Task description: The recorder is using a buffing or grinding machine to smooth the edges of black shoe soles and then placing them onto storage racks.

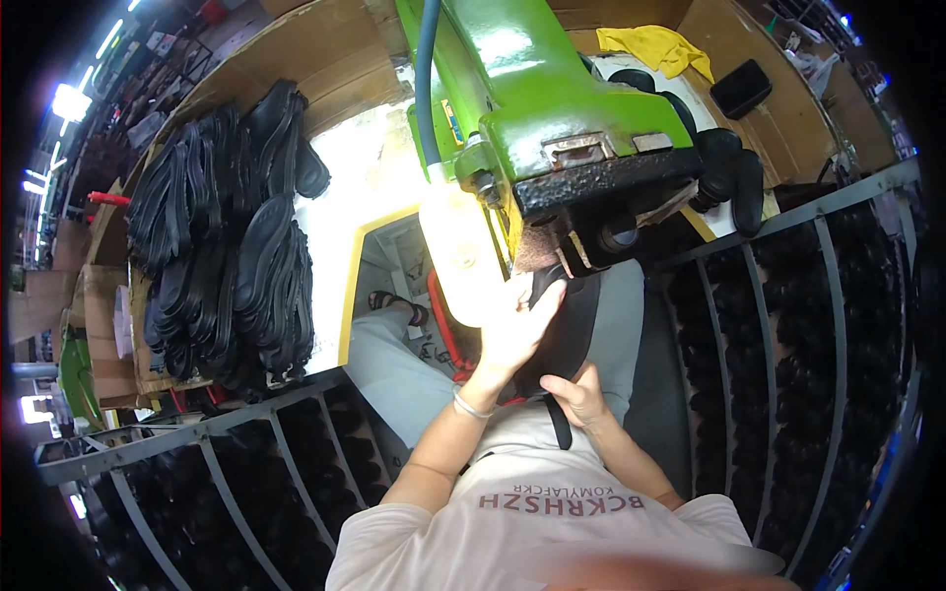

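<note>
Under the head of a green machine (581,108), I hold a black shoe sole (574,335) between both hands. My left hand (517,325) grips the sole's far left edge, its thumb lying over the surface and its fingertips close to the machine's working parts. Nearer my body, my right hand (581,396) pinches the near end, thumb on top and the other fingers hidden beneath. The far end of the sole passes under the machine's dark metal foot (591,251), where contact is hard to make out. A narrow black strip (559,424) hangs below the sole against my shirt.
Stacked black soles (212,212) cover the left side of the white tabletop (360,187). Behind the machine are a yellow cloth (658,49), a phone-like black slab (741,89) and more black soles (731,172). Cardboard walls (340,69) surround the table; metal racks (754,295) flank me.
</note>
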{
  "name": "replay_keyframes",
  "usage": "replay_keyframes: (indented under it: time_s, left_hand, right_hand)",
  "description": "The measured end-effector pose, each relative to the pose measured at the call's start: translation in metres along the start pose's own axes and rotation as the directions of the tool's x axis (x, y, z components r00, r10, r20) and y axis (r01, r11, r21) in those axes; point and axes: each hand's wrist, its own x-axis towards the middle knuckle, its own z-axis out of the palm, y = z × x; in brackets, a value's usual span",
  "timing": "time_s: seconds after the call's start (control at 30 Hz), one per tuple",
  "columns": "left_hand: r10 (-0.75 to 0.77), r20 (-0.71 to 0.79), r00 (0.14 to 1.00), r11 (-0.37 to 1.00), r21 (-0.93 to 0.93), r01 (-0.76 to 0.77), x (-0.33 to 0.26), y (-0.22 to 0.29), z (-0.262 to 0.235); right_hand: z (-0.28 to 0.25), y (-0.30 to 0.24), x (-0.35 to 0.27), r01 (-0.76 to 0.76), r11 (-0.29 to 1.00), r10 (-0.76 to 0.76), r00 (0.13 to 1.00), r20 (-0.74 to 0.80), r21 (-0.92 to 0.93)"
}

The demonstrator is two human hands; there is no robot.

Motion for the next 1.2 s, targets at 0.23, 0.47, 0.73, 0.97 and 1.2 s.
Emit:
replay_keyframes:
  time_s: [0.23, 0.47, 0.73, 0.97, 1.2]
  left_hand:
    - [-0.248, -0.064, 0.967, 0.882, -0.428, 0.198, -0.021, -0.009, -0.003]
    - [-0.04, 0.001, 0.999, 0.999, 0.028, 0.04, -0.01, -0.022, -0.012]
    - [-0.318, -0.031, 0.948, 0.755, -0.613, 0.233, -0.026, -0.023, -0.062]
    - [-0.439, 0.27, 0.857, 0.68, -0.523, 0.514, -0.058, -0.035, -0.093]
    - [-0.146, 0.112, 0.983, 0.953, -0.249, 0.17, -0.007, -0.022, -0.027]
  right_hand:
    - [-0.016, -0.04, -0.01, 0.236, 0.971, -0.235, 0.943, -0.237, -0.026]
    - [-0.019, -0.119, 0.043, 0.439, 0.849, -0.517, 0.804, -0.293, -0.295]
    - [0.032, -0.115, 0.078, 0.433, 0.864, -0.475, 0.87, -0.132, -0.257]
    - [0.061, -0.099, 0.09, 0.38, 0.836, -0.391, 0.919, 0.055, -0.397]
    - [0.057, -0.07, 0.079, 0.392, 0.794, -0.465, 0.884, -0.051, -0.464]
